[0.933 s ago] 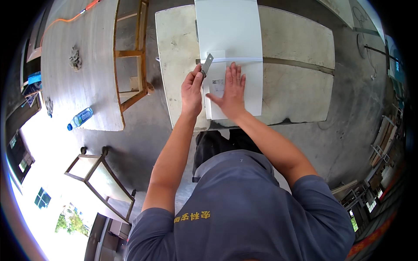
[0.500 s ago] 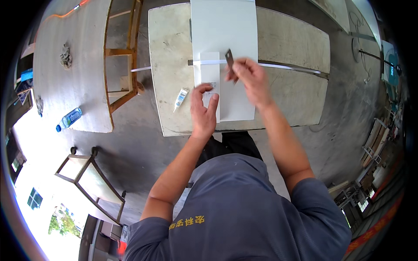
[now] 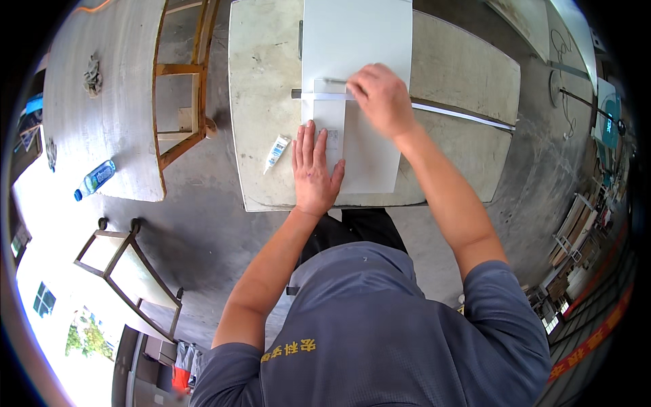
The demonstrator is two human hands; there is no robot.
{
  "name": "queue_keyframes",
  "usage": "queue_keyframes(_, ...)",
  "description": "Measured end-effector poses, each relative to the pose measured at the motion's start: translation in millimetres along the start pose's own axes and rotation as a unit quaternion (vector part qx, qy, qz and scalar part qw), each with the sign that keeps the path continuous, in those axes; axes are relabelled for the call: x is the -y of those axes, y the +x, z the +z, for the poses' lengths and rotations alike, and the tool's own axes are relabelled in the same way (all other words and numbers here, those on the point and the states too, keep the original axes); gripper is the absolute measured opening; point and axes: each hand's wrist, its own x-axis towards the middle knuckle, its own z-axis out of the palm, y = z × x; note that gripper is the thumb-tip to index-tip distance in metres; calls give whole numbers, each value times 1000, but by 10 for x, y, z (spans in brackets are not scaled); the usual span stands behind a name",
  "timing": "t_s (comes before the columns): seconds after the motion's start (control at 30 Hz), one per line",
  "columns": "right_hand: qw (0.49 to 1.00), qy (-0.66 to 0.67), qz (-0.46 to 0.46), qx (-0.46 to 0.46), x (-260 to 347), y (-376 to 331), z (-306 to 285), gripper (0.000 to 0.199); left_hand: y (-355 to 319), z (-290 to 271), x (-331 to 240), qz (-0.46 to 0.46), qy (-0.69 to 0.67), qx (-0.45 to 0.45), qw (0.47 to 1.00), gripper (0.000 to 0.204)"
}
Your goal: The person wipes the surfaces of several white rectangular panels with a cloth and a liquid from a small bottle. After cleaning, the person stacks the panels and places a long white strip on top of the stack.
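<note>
On the table lies a long white panel or carton (image 3: 356, 41), with a narrower white strip-like box (image 3: 332, 119) on it that bears a small printed label. My left hand (image 3: 315, 169) rests flat on this narrow piece, fingers stretched out. A white strap (image 3: 461, 115) runs across the table and over both white pieces. My right hand (image 3: 383, 98) is closed round a flat dark metal blade (image 3: 334, 81), seen nearly edge-on just above the strap. Its far end points left, over the narrow piece. Left of my left hand lies a white tube (image 3: 276, 154) with a pointed nozzle.
The worn table (image 3: 468, 74) has a dark slot across it. To the left stands another table (image 3: 125, 122) with a crumpled rag (image 3: 93, 76) and a water bottle (image 3: 95, 180). A wheeled frame (image 3: 132, 271) is at the lower left, stacked boards (image 3: 573, 230) at the right.
My left hand has flattened onto the narrow white piece. My right hand has moved up and slightly left, turning the blade from upright to nearly level. The view has shifted slightly.
</note>
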Motion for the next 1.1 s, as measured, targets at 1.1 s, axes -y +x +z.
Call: queue_keyframes(1.1, 993, 22, -85, 81, 148, 263, 237, 2, -3, -3, 10, 1, -17, -13, 1000, 69)
